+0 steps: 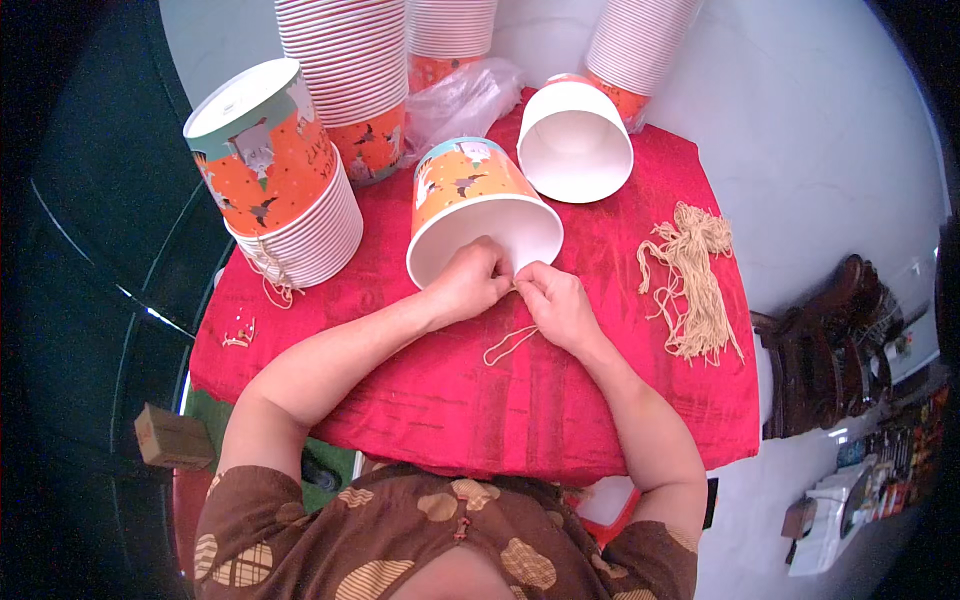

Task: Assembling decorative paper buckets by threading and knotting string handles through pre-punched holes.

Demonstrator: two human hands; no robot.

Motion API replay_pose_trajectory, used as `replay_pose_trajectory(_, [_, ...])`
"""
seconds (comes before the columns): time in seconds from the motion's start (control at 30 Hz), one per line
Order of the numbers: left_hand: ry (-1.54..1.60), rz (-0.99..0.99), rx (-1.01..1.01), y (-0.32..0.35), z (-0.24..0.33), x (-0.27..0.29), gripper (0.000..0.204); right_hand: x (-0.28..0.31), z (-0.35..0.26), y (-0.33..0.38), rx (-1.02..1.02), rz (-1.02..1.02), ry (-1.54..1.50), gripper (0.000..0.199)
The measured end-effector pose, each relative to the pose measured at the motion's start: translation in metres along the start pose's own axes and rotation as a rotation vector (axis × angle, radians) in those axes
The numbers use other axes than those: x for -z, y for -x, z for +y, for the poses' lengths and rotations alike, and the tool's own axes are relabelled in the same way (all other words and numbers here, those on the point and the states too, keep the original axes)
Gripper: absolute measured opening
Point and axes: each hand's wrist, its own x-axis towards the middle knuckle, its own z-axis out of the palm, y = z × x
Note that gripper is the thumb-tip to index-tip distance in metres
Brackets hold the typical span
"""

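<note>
A paper bucket (475,180) with an orange and teal printed outside and a white inside lies tipped, its mouth facing me. At the near rim of that mouth, my left hand (472,282) is closed, its fingertips partly hidden, pinching near a beige cord. Close beside it, my right hand (558,305) pinches the same cord between thumb and fingers. A loop of the beige cord (508,342) trails below my right hand onto the red cloth. Whether the cord passes through the bucket's wall is hidden by my fingers.
A second bucket (575,150) lies tipped behind right. Nested buckets (270,170) stand left with cord hanging from them; taller stacks (345,70) rise behind, beside a clear plastic bag (465,100). A bundle of beige cords (690,285) lies right on the red tablecloth (420,400).
</note>
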Motion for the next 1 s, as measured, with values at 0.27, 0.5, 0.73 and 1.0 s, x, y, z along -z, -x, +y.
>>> replay_pose_trajectory(0.27, [0.019, -0.032, 0.002, -0.004, -0.003, 0.003, 0.014, 0.002, -0.003, -0.004, -0.038, -0.011, -0.090, 0.016])
replay_pose_trajectory(0.5, [0.063, -0.081, -0.014, -0.002, -0.003, 0.001, 0.014, -0.005, 0.005, -0.003, -0.102, 0.015, -0.118, 0.017])
replay_pose_trajectory(0.73, [0.014, -0.029, -0.031, -0.002, -0.005, -0.003, 0.010, -0.003, -0.002, 0.001, -0.065, 0.037, -0.064, 0.015])
replay_pose_trajectory(1.0, [0.001, -0.074, -0.038, 0.001, -0.001, 0.003, 0.008, 0.010, -0.008, 0.013, -0.022, 0.023, 0.026, 0.011])
